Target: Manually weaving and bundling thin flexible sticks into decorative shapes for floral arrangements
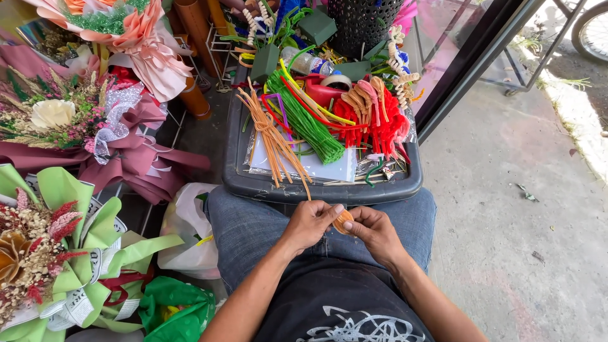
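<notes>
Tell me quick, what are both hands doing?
Left hand: closed, pinching the orange pipe cleaner coil.
Right hand: closed, pinching the same coil from the other side.

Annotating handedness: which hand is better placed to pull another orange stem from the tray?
Probably left. The left hand sits under the orange stems in the tray; the right hand is farther off.
</notes>
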